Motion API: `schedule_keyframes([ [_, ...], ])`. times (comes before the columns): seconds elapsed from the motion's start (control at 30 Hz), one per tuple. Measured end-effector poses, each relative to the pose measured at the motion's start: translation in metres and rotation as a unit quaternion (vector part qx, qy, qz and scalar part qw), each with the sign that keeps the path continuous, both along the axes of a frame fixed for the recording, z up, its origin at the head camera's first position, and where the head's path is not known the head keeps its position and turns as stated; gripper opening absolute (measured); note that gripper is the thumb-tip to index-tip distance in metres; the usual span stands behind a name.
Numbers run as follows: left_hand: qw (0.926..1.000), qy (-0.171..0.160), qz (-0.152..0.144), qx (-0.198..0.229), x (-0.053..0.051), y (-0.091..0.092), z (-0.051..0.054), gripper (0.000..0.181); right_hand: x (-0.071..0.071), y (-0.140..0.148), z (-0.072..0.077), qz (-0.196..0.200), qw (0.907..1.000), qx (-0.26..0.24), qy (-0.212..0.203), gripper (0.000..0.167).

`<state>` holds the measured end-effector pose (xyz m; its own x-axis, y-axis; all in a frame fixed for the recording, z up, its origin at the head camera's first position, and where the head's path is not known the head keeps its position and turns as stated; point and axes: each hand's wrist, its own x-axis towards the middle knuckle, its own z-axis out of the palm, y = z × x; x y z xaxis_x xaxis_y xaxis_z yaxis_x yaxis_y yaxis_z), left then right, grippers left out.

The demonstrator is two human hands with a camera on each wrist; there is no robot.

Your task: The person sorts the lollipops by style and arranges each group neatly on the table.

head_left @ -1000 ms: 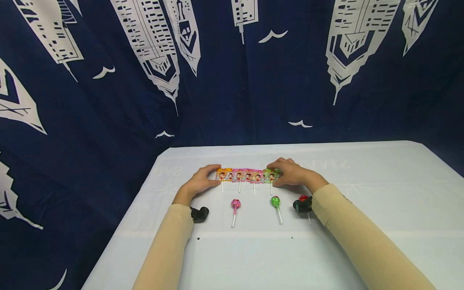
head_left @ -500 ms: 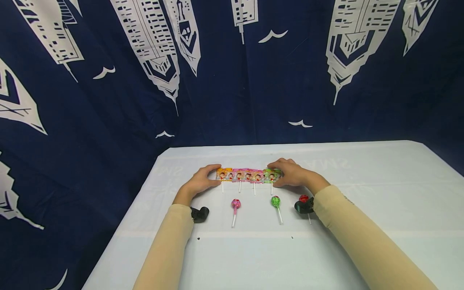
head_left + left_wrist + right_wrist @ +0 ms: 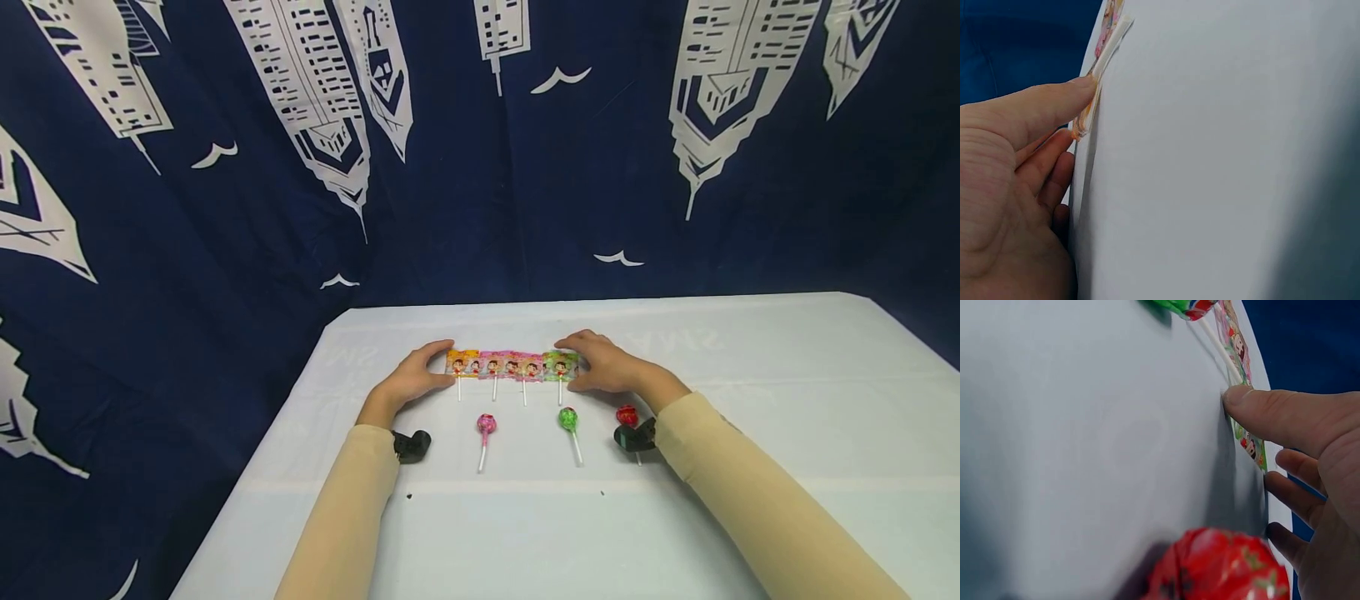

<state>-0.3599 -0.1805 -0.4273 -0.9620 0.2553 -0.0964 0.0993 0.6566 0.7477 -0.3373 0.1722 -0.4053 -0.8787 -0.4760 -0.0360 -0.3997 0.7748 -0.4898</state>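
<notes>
In the head view, a strip of wrapped lollipops (image 3: 512, 365) is lying across the white desk (image 3: 480, 533), its orange end sitting at the person's left, pink wrappers filling the middle and a green end sitting at the right, with white sticks pointing toward the person. The wrappers are showing small cartoon figures; any print around them is appearing too small to read. Faint letter-like marks (image 3: 697, 339) are showing on the far part of the desk, too pale to make out. The left hand (image 3: 408, 379) is pinching the orange end, while the right hand (image 3: 611, 367) is spreading loosely about the green end, its grip slack. Nearer the person, a pink lollipop (image 3: 486, 433), a green lollipop (image 3: 569, 425) and a red lollipop (image 3: 627, 414) are lying in a row, a dark wrist device (image 3: 636, 436) partly covering the red one. In the left wrist view, the thumb is overlapping the orange wrapper and a fingertip is touching its end. In the right wrist view, the thumb is resting at the green wrapper, the other fingers are standing apart from it, and the red lollipop is blurring in the foreground, its wrapper markings unreadable.
</notes>
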Motion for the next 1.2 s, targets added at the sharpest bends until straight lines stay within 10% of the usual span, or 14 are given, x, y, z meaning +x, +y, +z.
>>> schedule_keyframes([
  [0.7, 0.9991, 0.038, 0.017, 0.005, 0.012, 0.001, 0.013, 0.067, 0.033, 0.02, 0.008, -0.021, 0.9977, -0.037, 0.052, 0.061],
  [1.2, 0.9936, 0.11, 0.021, 0.009, 0.077, 0.017, 0.036, 0.049, 0.072, 0.015, 0.014, -0.006, 0.9934, -0.086, 0.077, 0.045],
])
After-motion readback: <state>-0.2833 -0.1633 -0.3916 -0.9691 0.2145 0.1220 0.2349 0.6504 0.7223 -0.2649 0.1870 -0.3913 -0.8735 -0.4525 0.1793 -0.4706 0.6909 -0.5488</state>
